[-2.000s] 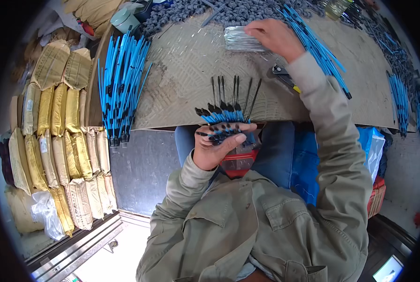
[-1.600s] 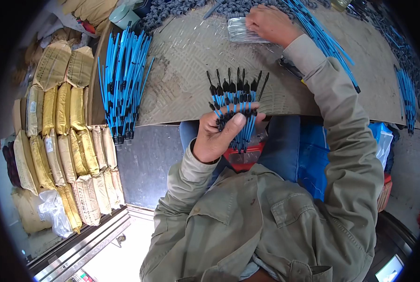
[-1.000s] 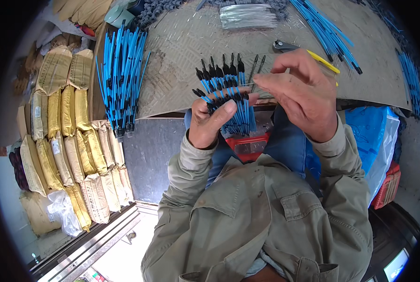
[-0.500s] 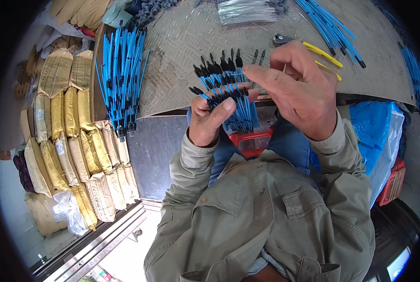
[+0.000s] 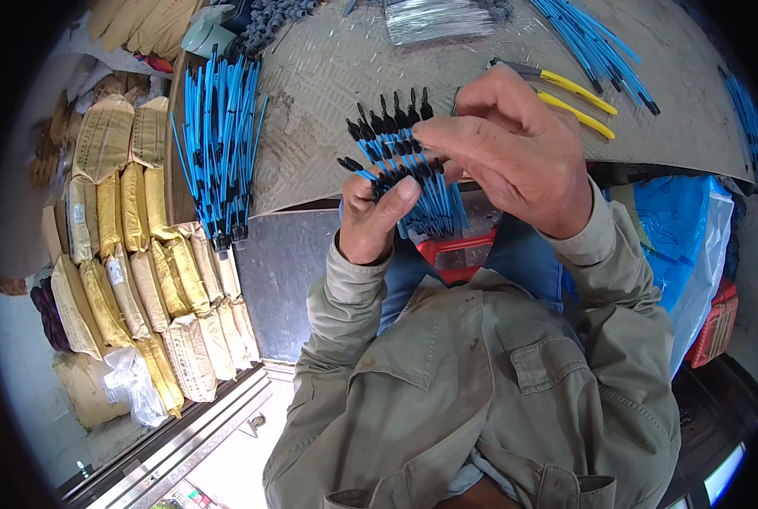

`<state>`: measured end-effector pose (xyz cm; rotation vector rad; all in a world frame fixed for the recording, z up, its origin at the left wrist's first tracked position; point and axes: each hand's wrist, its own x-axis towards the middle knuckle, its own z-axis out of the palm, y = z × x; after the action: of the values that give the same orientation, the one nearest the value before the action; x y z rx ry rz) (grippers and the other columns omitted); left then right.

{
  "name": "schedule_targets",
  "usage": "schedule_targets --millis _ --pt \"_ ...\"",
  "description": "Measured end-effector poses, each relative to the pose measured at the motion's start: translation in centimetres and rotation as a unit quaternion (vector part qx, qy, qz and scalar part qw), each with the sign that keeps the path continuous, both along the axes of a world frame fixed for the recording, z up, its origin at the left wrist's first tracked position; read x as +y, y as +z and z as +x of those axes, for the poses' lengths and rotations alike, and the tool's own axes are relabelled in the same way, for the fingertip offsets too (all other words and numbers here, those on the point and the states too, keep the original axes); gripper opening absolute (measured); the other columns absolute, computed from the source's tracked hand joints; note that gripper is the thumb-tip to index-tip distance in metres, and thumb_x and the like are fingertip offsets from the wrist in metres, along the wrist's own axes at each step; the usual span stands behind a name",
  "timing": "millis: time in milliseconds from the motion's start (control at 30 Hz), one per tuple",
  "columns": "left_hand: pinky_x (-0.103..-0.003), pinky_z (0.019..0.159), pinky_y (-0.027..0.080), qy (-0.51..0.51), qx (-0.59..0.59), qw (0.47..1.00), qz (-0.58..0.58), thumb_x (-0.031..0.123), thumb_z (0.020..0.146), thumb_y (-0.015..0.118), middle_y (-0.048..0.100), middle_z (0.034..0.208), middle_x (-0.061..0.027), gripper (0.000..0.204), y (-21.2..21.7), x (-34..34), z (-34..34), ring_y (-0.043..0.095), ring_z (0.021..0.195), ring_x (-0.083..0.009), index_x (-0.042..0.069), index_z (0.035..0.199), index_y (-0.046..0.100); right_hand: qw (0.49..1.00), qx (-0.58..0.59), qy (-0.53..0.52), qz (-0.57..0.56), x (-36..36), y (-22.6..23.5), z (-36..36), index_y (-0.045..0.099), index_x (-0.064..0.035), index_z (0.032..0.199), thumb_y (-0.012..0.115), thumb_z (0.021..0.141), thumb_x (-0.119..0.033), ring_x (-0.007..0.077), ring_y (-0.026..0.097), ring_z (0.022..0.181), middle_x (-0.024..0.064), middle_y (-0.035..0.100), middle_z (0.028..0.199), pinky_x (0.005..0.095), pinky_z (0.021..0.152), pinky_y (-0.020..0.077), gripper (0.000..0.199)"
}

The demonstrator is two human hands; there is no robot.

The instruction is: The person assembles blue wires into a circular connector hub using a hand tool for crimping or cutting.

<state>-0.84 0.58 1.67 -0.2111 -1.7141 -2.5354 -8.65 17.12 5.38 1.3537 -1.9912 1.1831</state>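
Note:
A fanned bunch of thin blue rods with black tips (image 5: 430, 199) is gripped in my left hand (image 5: 370, 225), its thumb laid across the rods. The black tips point away from me and stand up in uneven rows. My right hand (image 5: 519, 153) is closed in a pinch at the right side of the bunch, thumb and fingertips against the black tips. What lies between those fingers is hidden. Beyond my right hand, pliers with yellow handles (image 5: 578, 92) rest on the table.
More blue rods (image 5: 222, 127) lie piled at the table's left edge, others (image 5: 595, 51) at the far right. A stack of thin clear strips (image 5: 438, 19) and dark grey small parts (image 5: 277, 19) sit at the back. Wrapped packages (image 5: 133, 280) are stacked to the left; a blue plastic bag (image 5: 671, 229) hangs at right.
My right hand has moved slightly left, closer onto the black tips, uncovering more of the pliers. Two thin dark pieces that showed beside its fingers are now mostly hidden. My left hand stays nearly still.

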Motion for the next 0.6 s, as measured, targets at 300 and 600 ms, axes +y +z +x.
schedule_targets --millis 300,600 --pt "-0.029 0.084 0.043 0.007 -0.002 1.0 -0.031 0.016 0.084 0.058 0.062 0.102 -0.0113 0.034 -0.5 -0.5 0.0 0.058 0.09 -0.0156 -0.005 0.112 0.057 1.0 0.014 0.001 -0.012 -0.2 0.3 0.1 0.063 -0.0007 0.091 0.062 0.068 0.006 0.0111 0.059 0.059 0.0073 0.049 0.082 0.0207 0.048 0.0469 0.024" --pt "-0.021 0.072 0.041 0.02 -0.023 0.998 -0.049 0.018 0.086 0.057 0.061 0.091 -0.0027 0.031 -0.6 -0.2 0.1 0.052 0.077 -0.0067 -0.004 0.108 0.059 0.996 0.083 -0.005 0.029 -0.1 1.4 -0.1 0.061 -0.0007 0.088 0.064 0.067 0.001 0.0116 0.057 0.057 0.007 0.05 0.08 0.0218 0.046 0.0433 0.021"
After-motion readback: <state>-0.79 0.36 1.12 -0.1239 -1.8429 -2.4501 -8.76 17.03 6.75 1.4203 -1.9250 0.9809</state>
